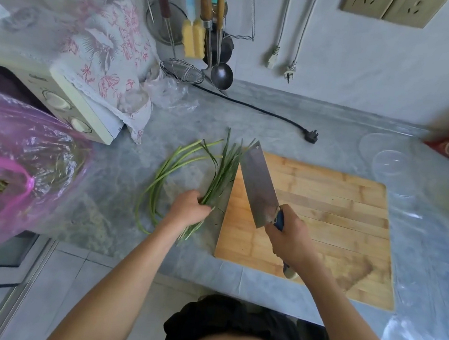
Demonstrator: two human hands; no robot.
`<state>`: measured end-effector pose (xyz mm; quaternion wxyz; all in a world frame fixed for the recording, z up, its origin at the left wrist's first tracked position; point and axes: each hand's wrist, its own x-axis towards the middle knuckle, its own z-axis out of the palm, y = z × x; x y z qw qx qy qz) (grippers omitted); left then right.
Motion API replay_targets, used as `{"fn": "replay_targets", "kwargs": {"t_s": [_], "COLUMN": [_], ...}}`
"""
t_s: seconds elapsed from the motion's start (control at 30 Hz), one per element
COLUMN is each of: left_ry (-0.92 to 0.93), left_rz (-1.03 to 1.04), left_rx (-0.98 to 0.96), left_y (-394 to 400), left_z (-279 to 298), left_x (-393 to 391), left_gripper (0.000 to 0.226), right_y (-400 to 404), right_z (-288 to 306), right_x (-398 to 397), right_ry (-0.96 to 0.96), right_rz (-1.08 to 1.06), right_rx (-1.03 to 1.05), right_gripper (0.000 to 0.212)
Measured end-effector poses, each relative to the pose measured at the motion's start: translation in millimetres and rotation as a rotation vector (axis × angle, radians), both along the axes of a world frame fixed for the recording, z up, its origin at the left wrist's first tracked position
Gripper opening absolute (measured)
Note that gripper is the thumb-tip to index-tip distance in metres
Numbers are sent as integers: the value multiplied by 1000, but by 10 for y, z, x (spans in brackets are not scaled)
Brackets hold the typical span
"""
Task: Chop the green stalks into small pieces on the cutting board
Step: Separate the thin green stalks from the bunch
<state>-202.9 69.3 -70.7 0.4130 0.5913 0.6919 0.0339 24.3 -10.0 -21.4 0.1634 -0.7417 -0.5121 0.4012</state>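
Both hands are busy in the head view. The left hand [189, 206] has its fingers curled round a bunch of green stalks [218, 180], gripping it near the lower end. The right hand [289, 240] is wrapped round the blue handle of a cleaver [258, 183], whose broad blade reaches up and to the left over the left edge of the cutting board [323, 223].

The gripped bunch lies on the grey surface [122, 175] just beside the board's left edge, not yet on the wood. Its long axis runs from the left hand up and away toward the wall, roughly along the board's edge and close to the blade's own line. A few looser stalks [161, 174] curve on the surface further left, apart from the bunch. No cut pieces show on the board.

The left hand is the nearer one to the stalks, and the board lies to their right. Chopping will probably call for carrying the bunch rightward onto the wood and turning it crosswise to the blade.
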Motion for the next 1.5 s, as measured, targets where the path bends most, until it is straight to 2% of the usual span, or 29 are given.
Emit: {"fn": "replay_targets", "kwargs": {"t_s": [0.07,0.13,0.17,0.23,0.3,0.33,0.4,0.5,0.6,0.67,0.77,0.83,1.0,1.17,1.23,1.33,1.4,1.5], "left_ry": [-42,47,125,215,193,164,35,-437,-804,-953,-974,-959,-1065,-990,-934,-708,-533,-283], "left_rz": [-38,-122,-161,-168,-103,-64,91,473,640,723,790,760,640,654,657,491,333,11], "left_rx": [-47,-19,26,102,121,102,17,-200,-333,-385,-374,-362,-343,-315,-364,-464,-358,-22], "left_y": [-39,-89,-109,-130,-94,-59,33,132,126,116,65,21,-42,-86,-136,-241,-232,-125], "left_z": [41,21,-22,-68,-73,-68,-50,-4,52,69,104,154,441,549,466,371,337,384], "left_x": [-2,46,76,122,108,92,18,-94,-190,-216,-173,-114,393,1254,1479,1619,1581,1480], "left_gripper": [24,47,51,39,17,17,17,13,13,12,15,15,19,14,9,7,8,9], "right_y": [12,25,30,33,28,20,5,-15,-24,-21,-33,-47,-133,-289,-336,-433,-507,-626], "right_z": [5,18,25,38,41,44,53,68,72,66,55,40,59,73,54,36,17,-10], "right_x": [-14,-21,-23,-26,-21,-11,4,35,51,49,55,70,260,547,609,712,771,844], "right_ry": [8,17,18,20,24,29,41,67,98,122,150,176,171,98,68,39,24,7], "right_rz": [-10,-17,-17,-16,-16,-16,-16,-24,-42,-58,-65,-77,-194,-335,-356,-380,-382,-409], "right_rx": [3,8,7,-1,-5,-9,-19,-28,-28,-26,-19,-7,64,85,81,68,58,40], "right_gripper": [15,16,15,15,15,15,14,13,13,15,16,18,20,17,16,17,19,13]}}
